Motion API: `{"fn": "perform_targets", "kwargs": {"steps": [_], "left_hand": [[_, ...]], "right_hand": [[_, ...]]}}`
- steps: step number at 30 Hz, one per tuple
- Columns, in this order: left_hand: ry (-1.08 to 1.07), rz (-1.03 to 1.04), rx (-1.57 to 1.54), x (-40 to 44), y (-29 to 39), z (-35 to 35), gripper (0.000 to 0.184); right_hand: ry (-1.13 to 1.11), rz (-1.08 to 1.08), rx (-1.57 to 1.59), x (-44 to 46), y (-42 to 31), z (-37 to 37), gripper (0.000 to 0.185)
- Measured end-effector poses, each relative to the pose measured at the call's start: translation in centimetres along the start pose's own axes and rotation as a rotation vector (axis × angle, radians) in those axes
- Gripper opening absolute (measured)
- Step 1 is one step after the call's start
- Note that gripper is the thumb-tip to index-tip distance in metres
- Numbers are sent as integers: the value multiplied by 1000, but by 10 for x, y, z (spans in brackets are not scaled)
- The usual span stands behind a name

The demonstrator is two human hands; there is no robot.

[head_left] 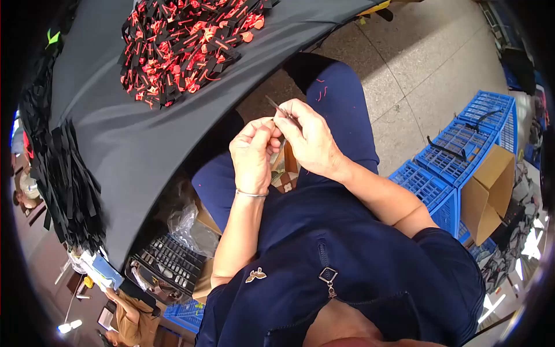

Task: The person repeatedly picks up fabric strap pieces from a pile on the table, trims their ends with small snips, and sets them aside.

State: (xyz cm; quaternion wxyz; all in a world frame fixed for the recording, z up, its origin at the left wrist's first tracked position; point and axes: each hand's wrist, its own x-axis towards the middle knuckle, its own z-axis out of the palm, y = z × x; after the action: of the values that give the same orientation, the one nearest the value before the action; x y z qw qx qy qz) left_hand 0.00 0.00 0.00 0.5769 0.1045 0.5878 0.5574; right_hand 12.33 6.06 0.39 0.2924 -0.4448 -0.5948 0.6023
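Observation:
My left hand [252, 151] and my right hand [311, 137] meet above my lap. The left one is closed in a pinch; whatever is between its fingertips is too small to make out. In my right hand, between thumb and fingers, is a slim dark pointed tool [274, 104], its tip sticking out past the fingers. The tool's exact kind does not show. Beyond my hands, on the black-covered table [136, 139], lies a heap of short black strips with red-orange pieces [185, 49].
Long black strips [72, 179] hang over the table's left side. A black basket [170, 263] and clear plastic bag [193, 228] are below. To the right stand blue plastic crates [451, 153] and an open cardboard box [485, 194]. Another person [136, 318] sits at lower left.

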Motion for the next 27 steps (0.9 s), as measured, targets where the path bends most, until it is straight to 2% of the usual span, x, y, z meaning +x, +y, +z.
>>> {"fn": "perform_targets", "kwargs": {"steps": [2,6,11,15,20,27], "left_hand": [[-67,-78,-259,0,-3,-2,14],[-48,-84,-374,4,-3,0,14],[-77,-106,-361,-1,4,1,15],[-86,-106,-354,-3,3,4,14],[-96,-79,-331,-6,1,10,14],[-72,-48,-289,-6,-1,11,13]], "right_hand": [[-10,-112,-77,-6,-3,-5,12],[-103,-193,-112,-14,-7,-18,11],[164,11,-47,-17,-21,-39,29],[207,-123,-254,-18,0,-42,23],[289,-429,-565,-11,1,-34,21],[283,-496,-604,-9,4,-32,24]]}}
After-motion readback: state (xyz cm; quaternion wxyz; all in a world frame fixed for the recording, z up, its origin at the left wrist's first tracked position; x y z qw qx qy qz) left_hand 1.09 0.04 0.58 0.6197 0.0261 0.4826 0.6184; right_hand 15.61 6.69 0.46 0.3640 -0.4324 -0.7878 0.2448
